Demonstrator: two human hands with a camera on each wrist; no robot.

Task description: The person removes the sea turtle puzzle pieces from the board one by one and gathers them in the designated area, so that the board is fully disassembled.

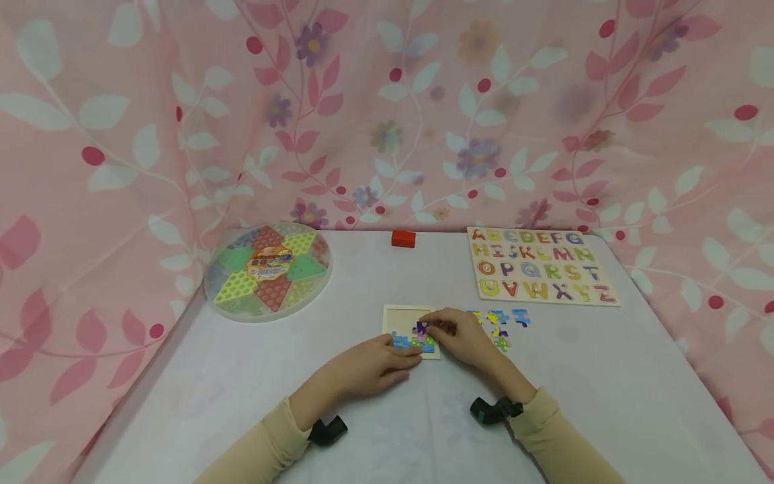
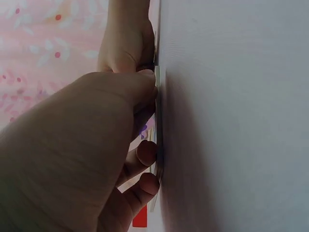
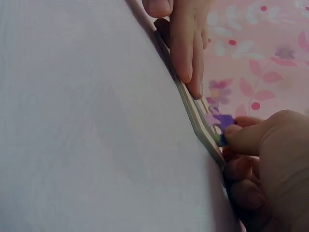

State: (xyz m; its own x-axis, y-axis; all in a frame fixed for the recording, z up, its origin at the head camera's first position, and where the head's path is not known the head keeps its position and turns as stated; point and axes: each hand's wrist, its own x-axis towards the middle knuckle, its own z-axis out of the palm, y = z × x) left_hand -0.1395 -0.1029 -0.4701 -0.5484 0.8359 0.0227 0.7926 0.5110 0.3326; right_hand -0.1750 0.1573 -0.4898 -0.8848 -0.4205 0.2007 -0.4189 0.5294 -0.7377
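A small jigsaw tray [image 1: 387, 318] with a pale wooden rim lies flat on the white table. Blue and green pieces [image 1: 426, 348] fill its lower part, while bare board shows above. My right hand [image 1: 462, 336] pinches a purple puzzle piece [image 3: 224, 121] between thumb and index finger, over the tray's right side. Across the lower left of the tray, my left hand [image 1: 371, 366] rests with its fingers extended, fingertips on the fitted pieces. Part of the tray is hidden under both hands. Several loose puzzle pieces [image 1: 498, 318] lie just right of the right hand.
A round Chinese checkers board [image 1: 302, 267] lies at the back left. An alphabet board [image 1: 547, 296] with coloured letters sits at the back right. Between them, near the far edge, is a red block [image 1: 403, 239]. Behind the table hangs a pink floral curtain [image 1: 387, 121].
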